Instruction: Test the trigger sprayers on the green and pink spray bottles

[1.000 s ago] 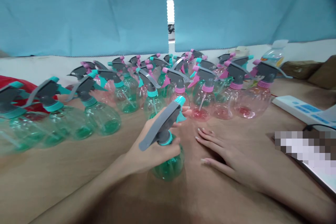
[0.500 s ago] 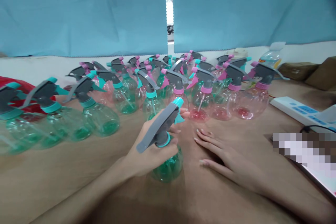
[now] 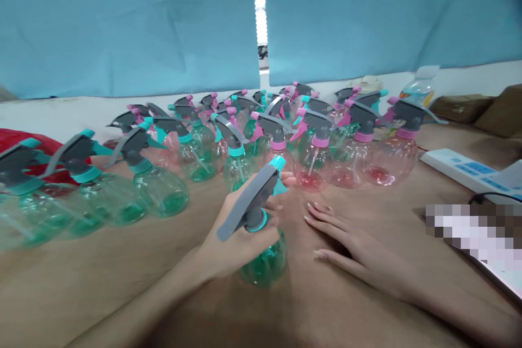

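Note:
My left hand [image 3: 240,234] is wrapped round the neck of a green spray bottle [image 3: 267,263] with a grey and turquoise trigger head. The bottle stands upright at the front of the wooden table, its nozzle pointing away to the upper right. Part of its body is hidden by my fingers. To the right, my right hand [image 3: 350,239] lies palm down on the tabletop with its fingers stretched out, holding nothing. Beyond both hands is a pink spray bottle [image 3: 312,174] with a pink collar, among several others.
Several green spray bottles [image 3: 165,196] stand at the left, before a red bag [image 3: 41,144]. A white power strip [image 3: 468,171] and a partly pixelated flat object [image 3: 485,261] lie at the right. Behind them are a clear plastic bottle [image 3: 418,89] and brown boxes [image 3: 499,111]. A blue curtain [image 3: 122,22] hangs behind.
The view has tilted and shifted slightly. My left hand keeps its grip on the green spray bottle, and my right hand stays flat on the table.

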